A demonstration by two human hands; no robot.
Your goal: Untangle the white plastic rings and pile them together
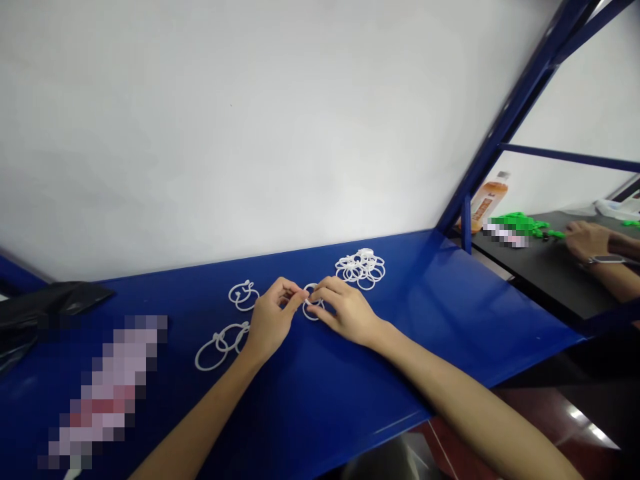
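Above the blue tabletop (390,360), my left hand (274,317) pinches the edge of a white ring (314,319) between thumb and forefinger. My right hand (346,308) has its fingers curled on the same ring from the other side. The ring looks like thin plastic, and a second loop seems to overlap it; the fingers hide where they meet. Left of my left hand lies a small group of white rings (244,309). Nearer to me, more linked white rings (210,368) are partly covered by that hand. A larger heap of white rings (367,288) sits beyond my right hand.
A black plastic bag (55,297) lies at the left, near a blurred-out item (110,387). The white wall (250,133) rises behind. Right of a blue frame post (466,223), another person's hands (587,241), green pieces (520,223) and a bottle (490,200) are at a black table (550,280).
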